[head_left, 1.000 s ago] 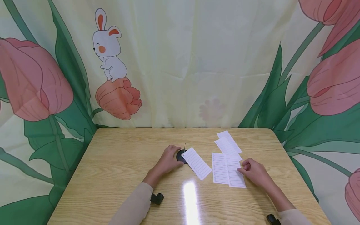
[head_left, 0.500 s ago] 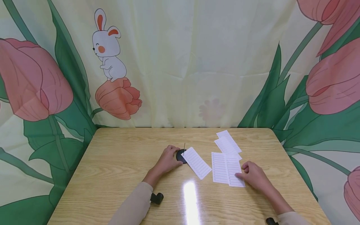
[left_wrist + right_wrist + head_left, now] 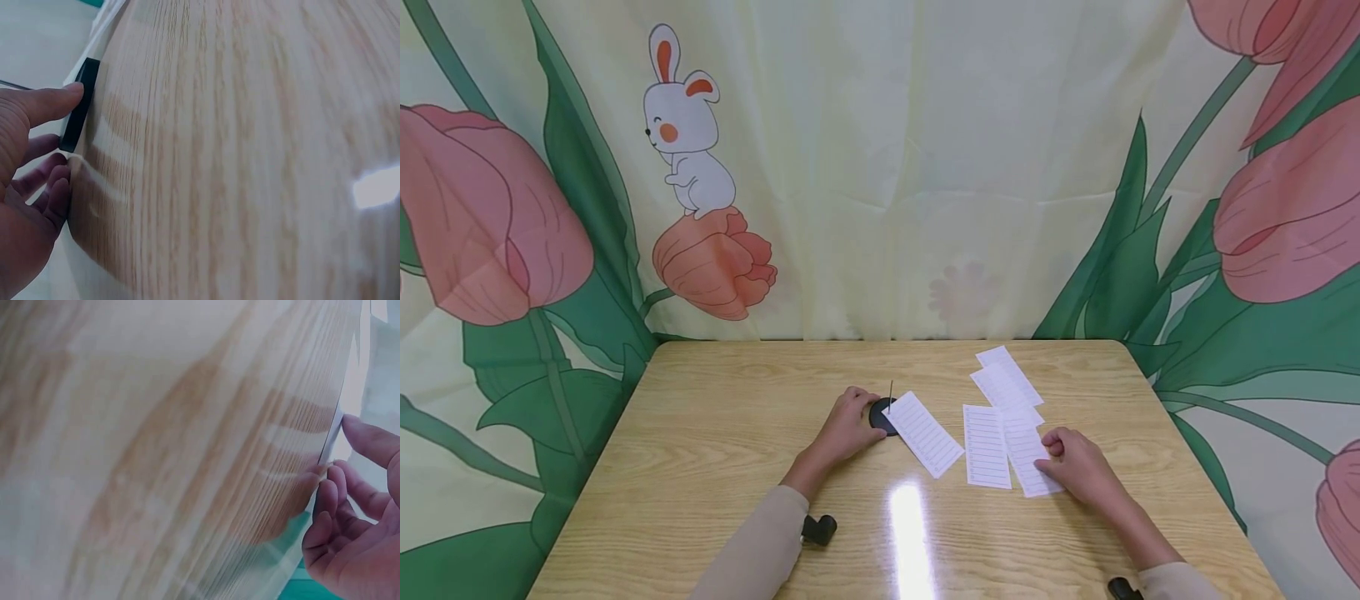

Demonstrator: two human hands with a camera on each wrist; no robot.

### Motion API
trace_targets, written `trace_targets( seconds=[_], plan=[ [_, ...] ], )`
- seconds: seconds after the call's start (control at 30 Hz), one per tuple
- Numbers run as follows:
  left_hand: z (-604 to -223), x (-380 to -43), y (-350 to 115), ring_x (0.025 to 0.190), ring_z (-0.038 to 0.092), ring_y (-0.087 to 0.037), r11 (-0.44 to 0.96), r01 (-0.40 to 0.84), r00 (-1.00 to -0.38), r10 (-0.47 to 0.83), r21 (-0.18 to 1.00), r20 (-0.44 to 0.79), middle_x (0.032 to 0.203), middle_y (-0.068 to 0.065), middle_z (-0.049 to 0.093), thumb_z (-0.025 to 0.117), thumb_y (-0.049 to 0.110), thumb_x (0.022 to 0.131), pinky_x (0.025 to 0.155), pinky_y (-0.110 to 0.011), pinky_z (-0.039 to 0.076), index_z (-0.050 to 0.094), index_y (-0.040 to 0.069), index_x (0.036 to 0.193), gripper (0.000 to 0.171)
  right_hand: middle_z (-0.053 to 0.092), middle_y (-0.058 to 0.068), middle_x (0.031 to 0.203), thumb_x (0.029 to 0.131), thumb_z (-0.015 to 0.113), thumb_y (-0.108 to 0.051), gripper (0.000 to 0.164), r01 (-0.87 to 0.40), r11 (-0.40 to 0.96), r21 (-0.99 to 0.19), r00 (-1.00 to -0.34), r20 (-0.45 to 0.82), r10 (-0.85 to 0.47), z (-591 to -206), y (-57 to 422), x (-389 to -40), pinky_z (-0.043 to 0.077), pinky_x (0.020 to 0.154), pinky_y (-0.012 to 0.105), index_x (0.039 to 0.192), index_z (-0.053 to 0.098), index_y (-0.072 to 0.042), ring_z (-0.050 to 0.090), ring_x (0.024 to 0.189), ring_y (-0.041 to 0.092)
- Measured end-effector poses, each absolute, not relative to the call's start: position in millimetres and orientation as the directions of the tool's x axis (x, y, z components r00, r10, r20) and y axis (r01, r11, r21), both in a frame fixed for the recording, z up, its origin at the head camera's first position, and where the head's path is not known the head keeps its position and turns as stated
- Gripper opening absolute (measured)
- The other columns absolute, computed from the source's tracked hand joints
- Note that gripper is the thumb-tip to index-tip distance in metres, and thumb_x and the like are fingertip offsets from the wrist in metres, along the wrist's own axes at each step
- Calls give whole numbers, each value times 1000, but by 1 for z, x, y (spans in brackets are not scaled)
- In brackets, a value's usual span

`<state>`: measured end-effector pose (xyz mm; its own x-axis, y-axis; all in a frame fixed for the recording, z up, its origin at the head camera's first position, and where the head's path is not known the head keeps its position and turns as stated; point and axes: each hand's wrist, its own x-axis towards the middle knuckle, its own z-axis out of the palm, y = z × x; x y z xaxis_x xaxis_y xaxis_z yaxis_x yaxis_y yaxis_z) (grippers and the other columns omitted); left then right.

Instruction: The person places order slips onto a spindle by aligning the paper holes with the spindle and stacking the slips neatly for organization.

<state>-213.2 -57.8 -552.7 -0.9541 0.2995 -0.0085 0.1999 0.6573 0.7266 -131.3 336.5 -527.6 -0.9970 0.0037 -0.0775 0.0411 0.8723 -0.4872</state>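
Observation:
In the head view my left hand holds the black round base of a bill spike from its left side. Thumb and fingers sit on opposite sides of that base, and a thin rod stands upright from it. The left wrist view shows the thumb on the base's rim. A lined paper slip lies slanted, its upper corner at the rod; whether it is pierced I cannot tell. My right hand has its thumb on another lined slip, with curled fingers at that slip's right edge.
Left of the right-hand slip lies one more lined slip. Overlapping slips spread behind them. All rest on a wooden table, with a printed curtain behind its far edge.
The slip under my right thumb has slid and turned slightly to the right, off the neighbouring slip. My left hand and the bill spike have stayed in place.

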Motion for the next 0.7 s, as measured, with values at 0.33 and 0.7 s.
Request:
trace_targets(
  seconds=[0.33, 0.7],
  plan=[
    [-553, -213, -56, 126, 53, -32, 647, 196, -959, 284, 736, 6, 135, -13, 54, 88, 22, 83, 106, -48, 47, 64, 6, 136, 61, 63, 17, 102, 90, 78, -11, 31, 57, 874, -482, -997, -71, 25, -525, 342, -130, 52, 80, 46, 111, 62, 6, 62, 92, 27],
    [-555, -212, -56, 109, 52, -23, 651, 176, -964, 266, 738, -4, 125, -9, 56, 89, 21, 82, 93, -42, 47, 65, 7, 136, 61, 61, 16, 96, 89, 80, -24, 40, 98, 904, -416, -991, -124, 51, -524, 347, -125, 50, 80, 46, 104, 62, 8, 57, 89, 27]
  ],
)
